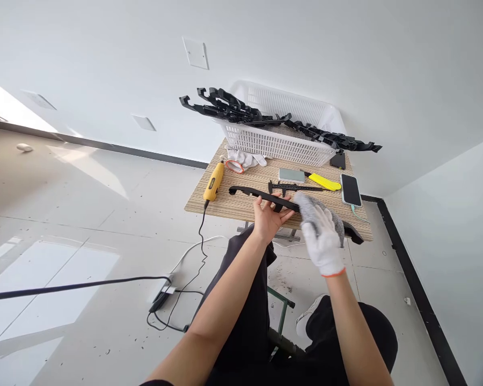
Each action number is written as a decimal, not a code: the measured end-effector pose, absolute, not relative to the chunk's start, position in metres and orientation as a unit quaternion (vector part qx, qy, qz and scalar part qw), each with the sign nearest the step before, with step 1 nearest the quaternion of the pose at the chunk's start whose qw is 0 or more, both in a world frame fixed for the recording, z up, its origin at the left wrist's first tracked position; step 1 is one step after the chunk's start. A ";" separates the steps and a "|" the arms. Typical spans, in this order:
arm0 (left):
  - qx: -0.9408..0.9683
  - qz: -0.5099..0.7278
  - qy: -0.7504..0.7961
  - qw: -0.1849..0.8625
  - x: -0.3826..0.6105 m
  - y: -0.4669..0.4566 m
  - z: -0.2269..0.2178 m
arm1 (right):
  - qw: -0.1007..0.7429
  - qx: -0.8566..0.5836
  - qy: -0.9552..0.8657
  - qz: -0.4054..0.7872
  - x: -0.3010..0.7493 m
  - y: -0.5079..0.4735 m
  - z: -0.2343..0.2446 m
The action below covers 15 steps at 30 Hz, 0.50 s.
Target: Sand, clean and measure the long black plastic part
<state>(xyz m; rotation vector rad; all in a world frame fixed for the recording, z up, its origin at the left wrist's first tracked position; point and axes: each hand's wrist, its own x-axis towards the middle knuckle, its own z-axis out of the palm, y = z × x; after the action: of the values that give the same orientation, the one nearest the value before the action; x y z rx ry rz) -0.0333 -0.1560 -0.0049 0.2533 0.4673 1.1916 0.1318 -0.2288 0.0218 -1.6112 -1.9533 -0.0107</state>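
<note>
A long, narrow black plastic strip (pixel 265 196) with hooked ends lies across both hands, above the near side of the small table. Bare, my left hand (pixel 269 219) is closed around its middle, with fingers beneath and behind it. In a white glove with an orange cuff, my right hand (pixel 322 241) presses a grey cloth (pixel 306 203) onto the strip's right half. The cloth hides part of the strip, whose right end (pixel 353 234) shows past it. Slight blur covers the gloved fingers. Just behind the strip lies a black caliper (pixel 293 187).
Behind, a white plastic basket (pixel 273 145) holds several black strips (pixel 233 110) sticking out over its rim. On the table (pixel 193 201) are a yellow corded rotary tool (pixel 214 182), a glove (pixel 245 160), a grey block (pixel 292 175), a yellow-handled knife (pixel 324 181) and a phone (pixel 350 190).
</note>
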 end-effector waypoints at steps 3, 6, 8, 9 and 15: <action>0.090 0.561 0.223 0.792 -0.031 -0.156 -0.004 | 0.256 -0.553 -0.790 -0.066 0.102 -0.220 0.016; 0.068 0.561 0.242 0.788 -0.032 -0.155 -0.004 | 0.242 -0.543 -0.800 -0.079 0.082 -0.210 0.011; 0.050 0.554 0.267 0.787 -0.033 -0.154 -0.003 | 0.239 -0.541 -0.802 -0.082 0.072 -0.203 0.012; 0.042 0.551 0.276 0.786 -0.034 -0.154 -0.003 | 0.237 -0.538 -0.805 -0.081 0.068 -0.200 0.013; 0.034 0.559 0.246 0.791 -0.036 -0.154 -0.005 | 0.238 -0.516 -0.821 -0.056 0.049 -0.183 0.019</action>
<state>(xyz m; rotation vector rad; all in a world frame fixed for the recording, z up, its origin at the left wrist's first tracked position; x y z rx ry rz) -0.0363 -0.1542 -0.0046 0.0722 0.5294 1.2038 0.0491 -0.1832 0.0189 -1.4135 -2.2503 -0.1527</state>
